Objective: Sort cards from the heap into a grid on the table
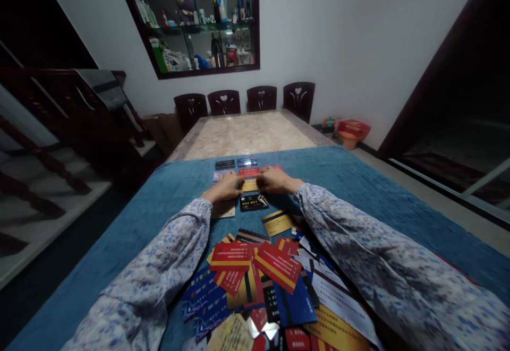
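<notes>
My left hand and my right hand are at either side of a gold card, fingers curled in on its edges. The card lies flat on the blue cloth, below a red card and above a black VIP card. Farther up are a dark card and a blue card. My left hand partly covers a pale card beneath it. Another gold card lies askew between these rows and a loose heap of mixed cards between my forearms.
The blue cloth covers the near part of a long table, whose bare marble-like top shows beyond. Several dark chairs stand at the far end. A wooden railing is on the left, and a red bag sits on the right.
</notes>
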Action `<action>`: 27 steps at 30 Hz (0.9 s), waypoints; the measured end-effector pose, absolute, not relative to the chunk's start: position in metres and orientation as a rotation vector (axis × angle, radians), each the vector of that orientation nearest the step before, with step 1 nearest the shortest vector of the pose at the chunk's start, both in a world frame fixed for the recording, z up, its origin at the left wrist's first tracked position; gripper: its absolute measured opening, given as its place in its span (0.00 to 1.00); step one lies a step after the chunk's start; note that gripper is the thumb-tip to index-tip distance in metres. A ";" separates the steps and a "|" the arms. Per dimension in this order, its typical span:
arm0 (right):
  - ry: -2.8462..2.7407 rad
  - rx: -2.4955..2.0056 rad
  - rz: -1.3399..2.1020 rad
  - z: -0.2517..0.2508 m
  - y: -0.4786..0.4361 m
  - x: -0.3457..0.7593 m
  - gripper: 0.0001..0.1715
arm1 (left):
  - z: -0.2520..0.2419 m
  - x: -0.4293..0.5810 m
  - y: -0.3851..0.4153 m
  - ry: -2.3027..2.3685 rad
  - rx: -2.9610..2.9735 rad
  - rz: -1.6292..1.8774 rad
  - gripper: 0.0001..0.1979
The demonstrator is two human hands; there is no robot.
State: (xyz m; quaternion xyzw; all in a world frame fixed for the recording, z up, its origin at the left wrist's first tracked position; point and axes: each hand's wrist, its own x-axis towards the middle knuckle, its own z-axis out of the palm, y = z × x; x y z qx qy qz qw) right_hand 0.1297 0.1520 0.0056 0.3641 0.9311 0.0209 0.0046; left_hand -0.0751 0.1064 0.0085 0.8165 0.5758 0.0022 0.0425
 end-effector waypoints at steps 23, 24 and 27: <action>2.868 1.166 0.152 0.006 0.149 0.125 0.18 | 0.004 -0.067 0.107 1.847 2.495 -0.005 0.11; 2.868 1.175 0.159 0.008 0.147 0.127 0.18 | 0.004 -0.067 0.106 1.852 2.496 0.000 0.11; 2.867 1.200 0.175 0.015 0.141 0.135 0.21 | 0.003 -0.067 0.104 1.862 2.493 0.017 0.11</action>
